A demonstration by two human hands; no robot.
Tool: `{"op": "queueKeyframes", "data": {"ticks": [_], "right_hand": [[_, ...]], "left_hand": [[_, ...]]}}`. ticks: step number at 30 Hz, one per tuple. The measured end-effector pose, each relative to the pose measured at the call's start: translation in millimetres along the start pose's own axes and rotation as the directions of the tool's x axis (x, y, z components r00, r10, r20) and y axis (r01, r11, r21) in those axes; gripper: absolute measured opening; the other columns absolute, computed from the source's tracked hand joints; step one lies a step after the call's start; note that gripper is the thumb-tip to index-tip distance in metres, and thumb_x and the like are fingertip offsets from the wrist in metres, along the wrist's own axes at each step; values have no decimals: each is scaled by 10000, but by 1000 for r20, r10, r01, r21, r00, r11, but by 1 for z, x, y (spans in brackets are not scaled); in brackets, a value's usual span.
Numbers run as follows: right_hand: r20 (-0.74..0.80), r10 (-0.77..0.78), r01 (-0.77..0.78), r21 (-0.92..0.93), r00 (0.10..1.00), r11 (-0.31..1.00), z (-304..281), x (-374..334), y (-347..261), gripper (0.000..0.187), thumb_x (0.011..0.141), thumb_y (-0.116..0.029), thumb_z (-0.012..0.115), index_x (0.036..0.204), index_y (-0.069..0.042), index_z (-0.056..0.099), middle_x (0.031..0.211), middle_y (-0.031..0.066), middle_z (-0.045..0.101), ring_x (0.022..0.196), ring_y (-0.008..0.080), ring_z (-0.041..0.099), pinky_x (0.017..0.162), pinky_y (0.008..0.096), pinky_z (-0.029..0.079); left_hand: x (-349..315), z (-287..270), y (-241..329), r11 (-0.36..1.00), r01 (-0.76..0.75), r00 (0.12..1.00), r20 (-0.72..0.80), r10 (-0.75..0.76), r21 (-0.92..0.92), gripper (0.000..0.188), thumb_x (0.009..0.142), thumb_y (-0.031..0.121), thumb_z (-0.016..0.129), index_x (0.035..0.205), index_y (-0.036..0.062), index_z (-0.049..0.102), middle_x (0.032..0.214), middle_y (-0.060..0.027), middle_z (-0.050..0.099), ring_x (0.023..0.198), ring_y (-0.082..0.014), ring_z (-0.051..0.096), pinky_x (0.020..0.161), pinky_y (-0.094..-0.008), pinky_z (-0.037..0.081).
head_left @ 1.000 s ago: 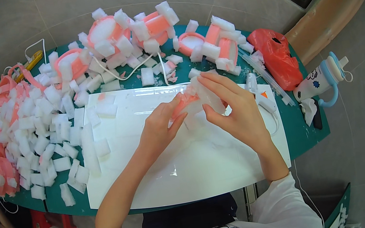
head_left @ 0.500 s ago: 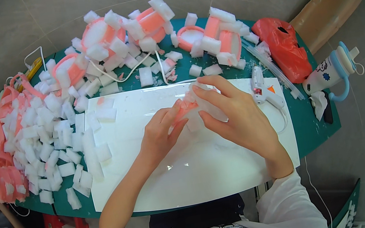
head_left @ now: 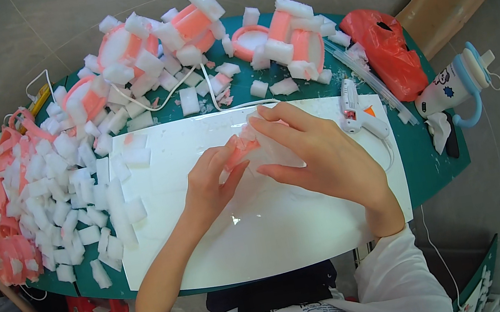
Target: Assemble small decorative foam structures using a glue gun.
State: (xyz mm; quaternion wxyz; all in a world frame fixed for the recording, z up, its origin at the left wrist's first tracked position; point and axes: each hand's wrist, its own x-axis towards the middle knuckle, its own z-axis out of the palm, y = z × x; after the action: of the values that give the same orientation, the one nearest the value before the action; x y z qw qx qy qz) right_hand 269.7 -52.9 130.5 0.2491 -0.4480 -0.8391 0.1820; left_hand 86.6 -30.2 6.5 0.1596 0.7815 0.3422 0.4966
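Foam blocks (head_left: pixel 63 211) crowd left of the fingers (head_left: pixel 289 117), a glue gun (head_left: pixel 362 119) right.

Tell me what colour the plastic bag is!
The plastic bag is red; it shows best in the head view.

A pink and white foam-like piece (head_left: pixel 245 149), pink to the left, paler to the right; it is held between left hand (head_left: pixel 207 183) and right hand (head_left: pixel 329 158). Parts are hidden.

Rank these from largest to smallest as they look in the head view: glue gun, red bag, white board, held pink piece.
1. White board
2. Red bag
3. Glue gun
Unsure, so unranked: pink piece, partly hidden.
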Motion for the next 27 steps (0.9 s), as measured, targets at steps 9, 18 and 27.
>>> {"op": "queueKeyframes", "data": {"ticks": [9,18,27], "right_hand": [[157,-49,40,60,986,997,-15,-4,2,624,682,-117,712,1221,5,421,1242,172,416,992,334,536,789,351,476],[89,-19,29,-116,996,993,-2,-11,-8,705,620,-104,748,1248,-48,432,1241,122,443,975,316,546,750,326,486],[83,-3,16,-157,997,987,-4,-10,-5,700,609,-124,758,1233,-56,449,1238,96,452,960,289,559,716,330,487]], "left_hand": [[1,-1,2,999,32,999,2,-32,-10,497,681,-6,708,1137,69,525,828,-109,597,707,-233,582,605,-293,480],[-1,-3,0,1000,19,1000,-2,-19,-7,492,672,-2,718,1119,75,527,867,-109,604,747,-244,598,618,-295,493],[0,-5,-1,999,46,998,44,-45,-15,529,658,6,728,1139,97,531,912,-105,601,776,-244,603,646,-298,506]]}}
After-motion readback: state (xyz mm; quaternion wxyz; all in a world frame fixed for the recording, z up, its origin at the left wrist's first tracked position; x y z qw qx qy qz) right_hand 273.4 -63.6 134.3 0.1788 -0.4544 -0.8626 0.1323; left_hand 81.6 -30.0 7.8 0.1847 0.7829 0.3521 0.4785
